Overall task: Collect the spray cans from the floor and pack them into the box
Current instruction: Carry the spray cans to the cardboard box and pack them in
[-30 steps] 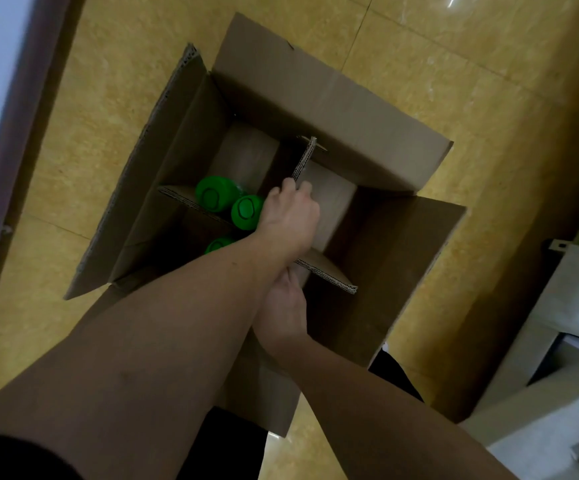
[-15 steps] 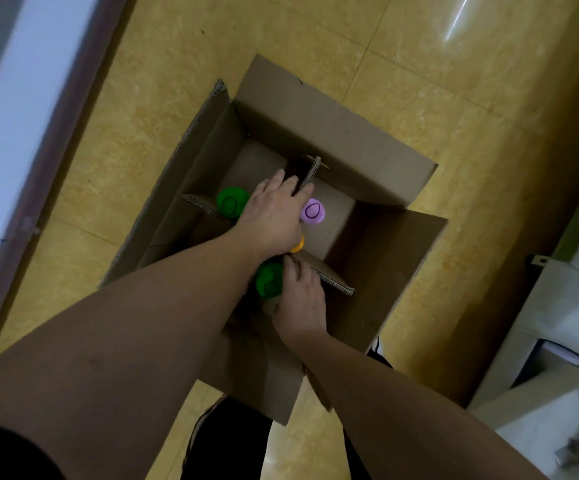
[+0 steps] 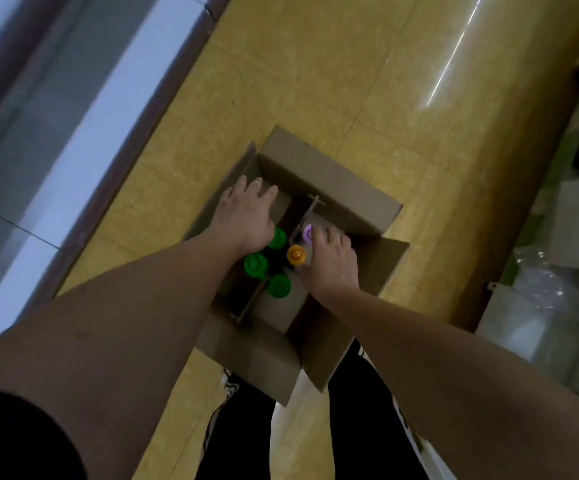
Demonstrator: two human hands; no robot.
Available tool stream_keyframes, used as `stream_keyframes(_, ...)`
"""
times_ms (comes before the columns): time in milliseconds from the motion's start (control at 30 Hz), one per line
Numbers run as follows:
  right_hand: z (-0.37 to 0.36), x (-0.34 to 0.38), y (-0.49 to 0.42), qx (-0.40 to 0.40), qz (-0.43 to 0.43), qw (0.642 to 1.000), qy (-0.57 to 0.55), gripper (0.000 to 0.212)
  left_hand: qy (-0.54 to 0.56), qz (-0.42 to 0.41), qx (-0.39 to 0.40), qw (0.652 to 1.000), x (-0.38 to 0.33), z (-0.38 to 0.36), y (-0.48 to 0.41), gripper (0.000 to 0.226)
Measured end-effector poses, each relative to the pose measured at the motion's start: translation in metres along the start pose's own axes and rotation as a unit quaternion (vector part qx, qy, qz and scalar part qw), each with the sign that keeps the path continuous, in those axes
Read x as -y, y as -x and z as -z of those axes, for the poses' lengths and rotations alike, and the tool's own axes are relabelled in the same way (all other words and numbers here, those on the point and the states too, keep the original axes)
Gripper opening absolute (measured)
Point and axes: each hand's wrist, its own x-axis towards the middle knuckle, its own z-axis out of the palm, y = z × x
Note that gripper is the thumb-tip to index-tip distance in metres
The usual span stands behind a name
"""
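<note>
Your left hand reaches over the box's far left corner, its grip apart, fingers straight. Inside stand three green-capped spray cans, an orange-capped can and a purple-capped can. Your right hand touches the purple one; I cannot tell its grip.

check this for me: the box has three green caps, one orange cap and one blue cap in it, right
Not quite: there is no blue cap. The head view shows the box with three green caps, one orange cap and one purple cap.
</note>
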Motion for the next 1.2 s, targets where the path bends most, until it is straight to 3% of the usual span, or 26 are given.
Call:
stream_keyframes(233,0.169,0.043,0.021,-0.077,0.020,0.997,0.006,0.073,0.003,0.003,-0.052,0.999,-0.007,0.132,0.055,0.072)
stream_keyframes(467,0.366,0.097,0.064,-0.191,0.062,0.978,0.056,0.077,0.005,-0.014,-0.190,0.982,-0.021,0.319,0.124,0.075)
stream_keyframes(633,0.502,0.141,0.096,-0.275,0.130,0.951,0.059,0.079,-0.019,0.010,-0.309,0.951,-0.030,0.451,0.191,0.076)
stream_keyframes(800,0.607,0.180,0.131,-0.335,0.236,0.909,0.070,0.073,-0.031,0.068,-0.433,0.898,-0.033,0.551,0.269,0.073)
stream_keyframes(1000,0.656,0.237,0.168,-0.338,0.342,0.874,0.070,0.069,-0.023,0.168,-0.498,0.850,-0.031,0.596,0.361,0.074)
stream_keyframes(1200,0.606,0.331,0.218,-0.268,0.468,0.840,0.064,0.077,-0.002,0.304,-0.496,0.813,0.007,0.545,0.467,0.073)
